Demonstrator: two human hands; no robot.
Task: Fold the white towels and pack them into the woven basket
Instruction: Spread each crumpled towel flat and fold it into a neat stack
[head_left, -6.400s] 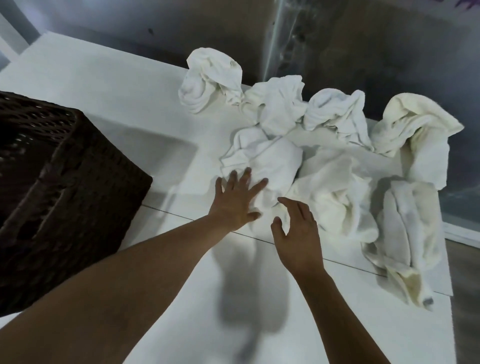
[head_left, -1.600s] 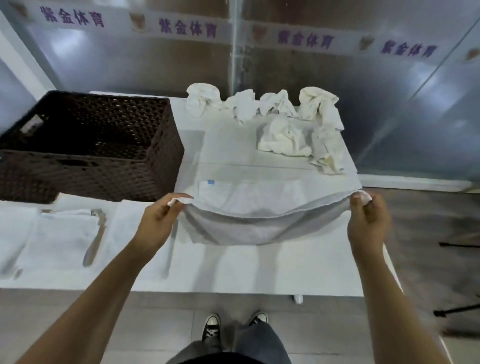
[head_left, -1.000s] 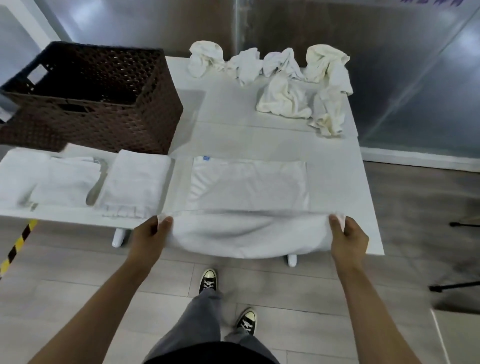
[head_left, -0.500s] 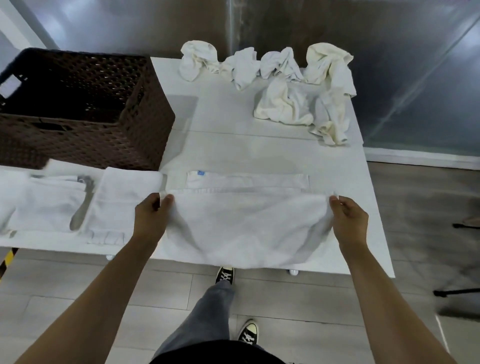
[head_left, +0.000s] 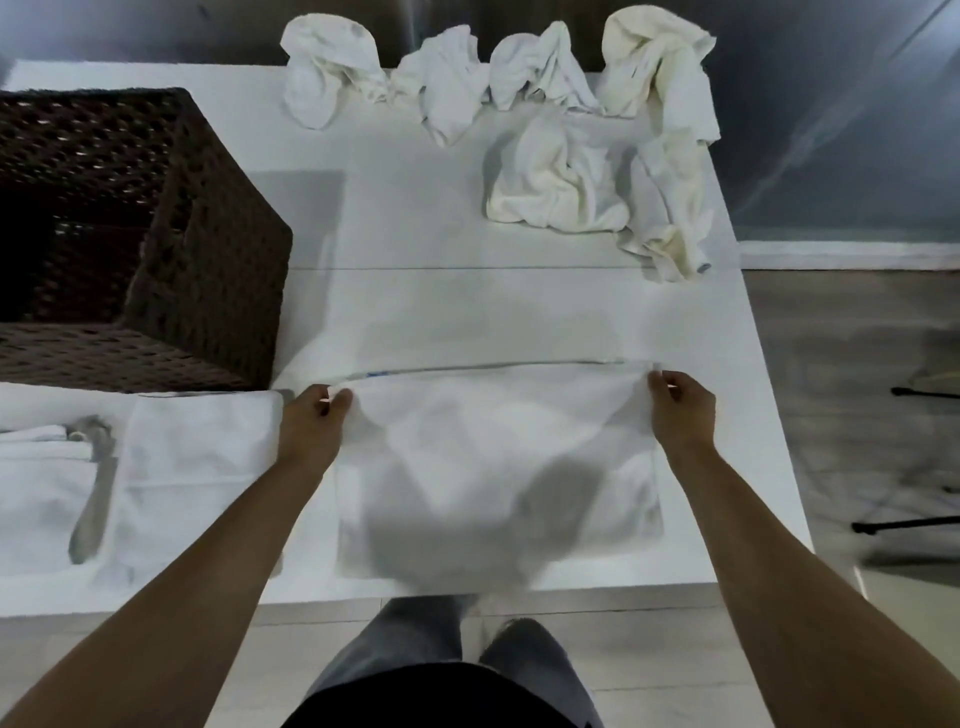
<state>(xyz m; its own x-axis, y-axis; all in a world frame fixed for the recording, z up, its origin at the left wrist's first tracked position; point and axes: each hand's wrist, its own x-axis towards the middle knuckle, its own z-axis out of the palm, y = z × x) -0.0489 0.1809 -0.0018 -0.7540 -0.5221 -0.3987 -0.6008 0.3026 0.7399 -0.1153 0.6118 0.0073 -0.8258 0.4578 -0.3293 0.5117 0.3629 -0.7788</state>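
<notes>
A white towel lies doubled over on the near part of the white table. My left hand pinches its far left corner and my right hand pinches its far right corner, both pressed close to the table. The upper layer almost covers the lower one; a thin strip with a blue tag shows along the far edge. The dark brown woven basket stands at the left. Several crumpled white towels are heaped at the far right of the table.
Folded white towels lie flat to the left of my left hand, in front of the basket. The table's near edge runs just below the towel, with grey floor and my legs beneath. A reflective wall stands behind the table.
Both hands have carried the towel's near edge away from me, over the lower half, down to its far edge. The towel now lies folded in half.
</notes>
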